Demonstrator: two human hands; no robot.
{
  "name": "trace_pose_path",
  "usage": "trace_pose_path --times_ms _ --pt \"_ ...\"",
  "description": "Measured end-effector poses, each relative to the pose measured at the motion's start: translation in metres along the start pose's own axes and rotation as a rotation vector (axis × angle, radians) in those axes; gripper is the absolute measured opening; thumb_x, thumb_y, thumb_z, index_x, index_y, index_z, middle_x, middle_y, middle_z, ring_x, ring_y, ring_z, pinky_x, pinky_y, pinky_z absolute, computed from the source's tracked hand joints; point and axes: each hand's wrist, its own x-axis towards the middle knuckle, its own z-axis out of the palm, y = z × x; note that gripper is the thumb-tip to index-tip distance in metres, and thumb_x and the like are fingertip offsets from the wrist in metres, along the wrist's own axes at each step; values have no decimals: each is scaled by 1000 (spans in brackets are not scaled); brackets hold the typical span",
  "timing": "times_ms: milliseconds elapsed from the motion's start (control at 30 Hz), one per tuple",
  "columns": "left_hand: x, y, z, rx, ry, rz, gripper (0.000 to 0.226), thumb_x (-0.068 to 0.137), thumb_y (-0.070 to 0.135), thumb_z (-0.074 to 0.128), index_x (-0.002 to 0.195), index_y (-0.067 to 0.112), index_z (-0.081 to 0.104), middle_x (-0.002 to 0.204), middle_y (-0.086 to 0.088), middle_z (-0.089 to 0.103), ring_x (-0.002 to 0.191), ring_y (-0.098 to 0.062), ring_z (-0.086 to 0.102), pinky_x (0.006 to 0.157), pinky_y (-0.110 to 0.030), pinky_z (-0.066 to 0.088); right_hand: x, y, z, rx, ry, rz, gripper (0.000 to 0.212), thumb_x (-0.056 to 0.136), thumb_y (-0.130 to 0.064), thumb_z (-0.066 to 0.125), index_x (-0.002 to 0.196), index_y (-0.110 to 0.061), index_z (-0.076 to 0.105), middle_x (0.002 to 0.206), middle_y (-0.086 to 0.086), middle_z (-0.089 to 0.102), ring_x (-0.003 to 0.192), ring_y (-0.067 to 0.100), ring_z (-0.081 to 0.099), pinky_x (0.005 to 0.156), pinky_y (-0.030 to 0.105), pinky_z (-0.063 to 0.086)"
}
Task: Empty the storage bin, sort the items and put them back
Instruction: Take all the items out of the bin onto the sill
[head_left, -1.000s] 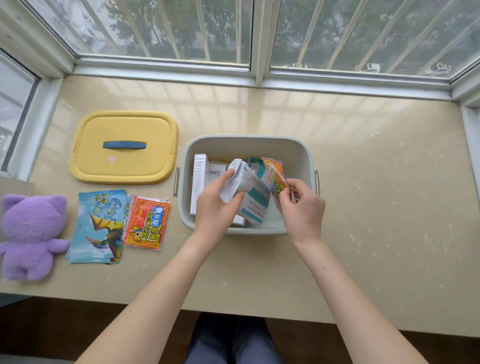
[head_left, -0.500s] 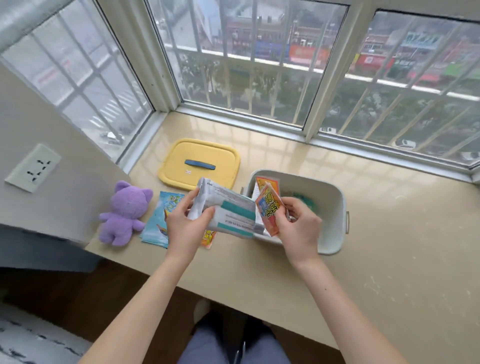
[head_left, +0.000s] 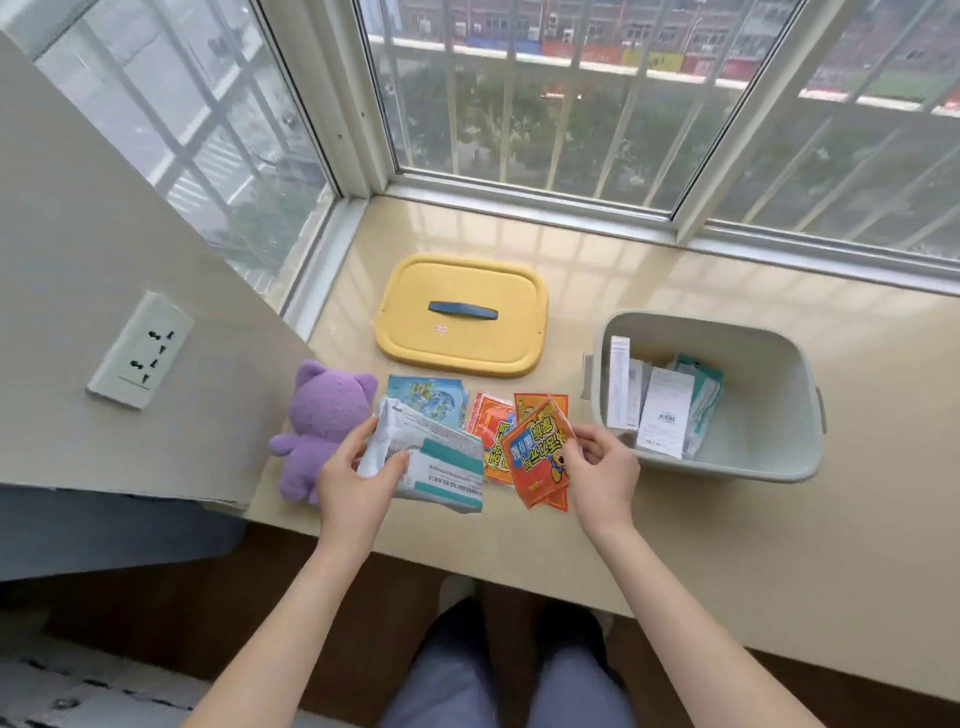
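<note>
Storage bin (head_left: 737, 467); orange sachets (head_left: 535, 460) in right hand (head_left: 605, 478), pack (head_left: 444, 467) in left hand (head_left: 353, 486)

The left hand (head_left: 358, 486) and right hand (head_left: 605, 480) were bare, as were both forearms (head_left: 291, 603); the trousers (head_left: 447, 680) were blue-grey.

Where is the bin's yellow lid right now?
In the head view the yellow lid lies flat on the window ledge, left of the grey storage bin and just beyond the blue packets.
</note>
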Motion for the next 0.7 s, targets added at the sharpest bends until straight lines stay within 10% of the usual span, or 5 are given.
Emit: trace_pose_path --times_ms 367,533,700 --pt "89 -77 2 58 -54 -63 49 80 11 76 125 22 62 102 6 69 92 -4 65 64 -5 48 64 104 94 139 157 338 8 91 -2 62 87 -8 65 82 13 73 70 23 68 71 42 57" --pt "110 -98 11 58 -60 -67 49 79 15 77 126 21 62 106 2 70 97 -10 67 76 -21 54 85 134 98 -58 64 219 23 86 -7 58 104 -21 61 97 4 71 91 22 70 83 43 57" --pt "113 -104 18 64 -65 -66 51 79 12 77 127 18 62 105 2 70 97 -9 66 70 -9 51 89 135 89 -340 -51 58 45 84 1 59 124 -18 54 113 -4 65 101 12 60 90 31 50"
